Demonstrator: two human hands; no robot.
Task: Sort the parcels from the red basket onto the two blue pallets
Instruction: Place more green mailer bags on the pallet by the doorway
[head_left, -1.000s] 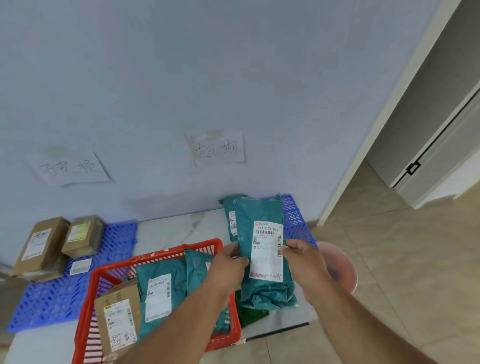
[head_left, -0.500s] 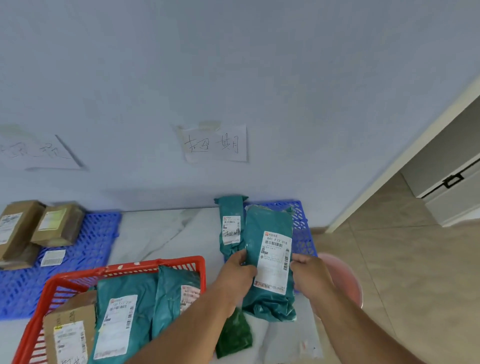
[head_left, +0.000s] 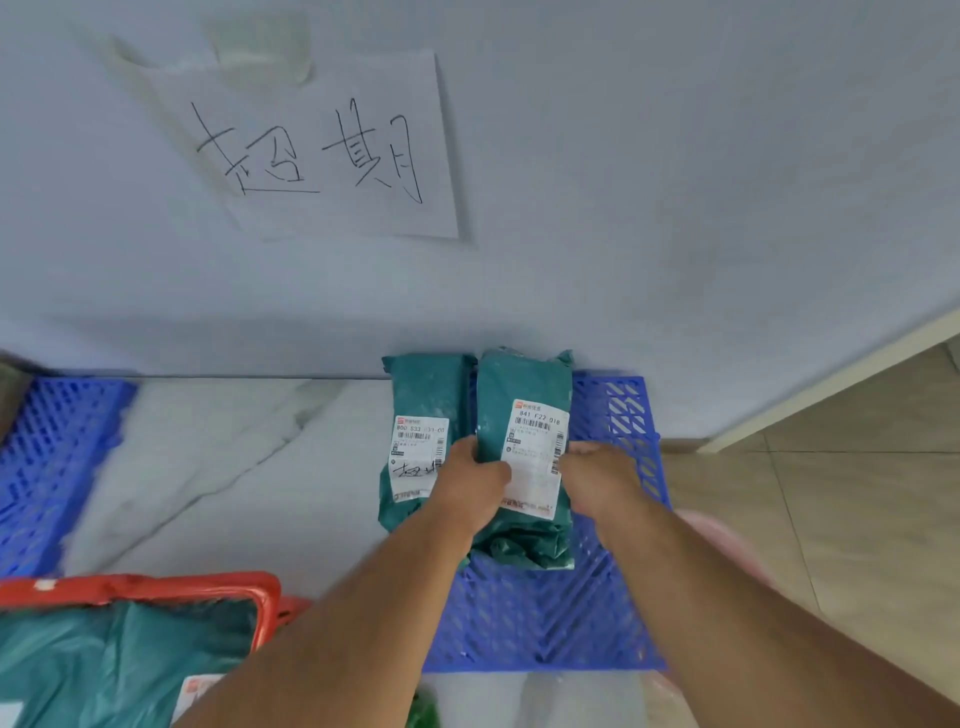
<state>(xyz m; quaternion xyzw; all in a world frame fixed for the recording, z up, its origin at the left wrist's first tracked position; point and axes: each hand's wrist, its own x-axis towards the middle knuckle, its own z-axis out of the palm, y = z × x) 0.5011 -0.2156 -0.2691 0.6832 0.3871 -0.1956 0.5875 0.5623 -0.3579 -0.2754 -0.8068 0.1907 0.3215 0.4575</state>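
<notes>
Both hands, left hand (head_left: 470, 480) and right hand (head_left: 597, 475), held a green parcel (head_left: 524, 415) on the right pallet (head_left: 545, 623) beside another parcel (head_left: 423, 395); the red basket (head_left: 156, 587) was not yet emptied.

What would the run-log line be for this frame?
step: placing | object: green parcel | holders: left hand, right hand | location: right blue pallet, beside second green parcel

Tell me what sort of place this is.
Probably a small parcel pickup or sorting room: labelled teal mailer bags lie on a blue plastic pallet, more wait in a red basket, and a handwritten paper sign marks the wall above.
</notes>
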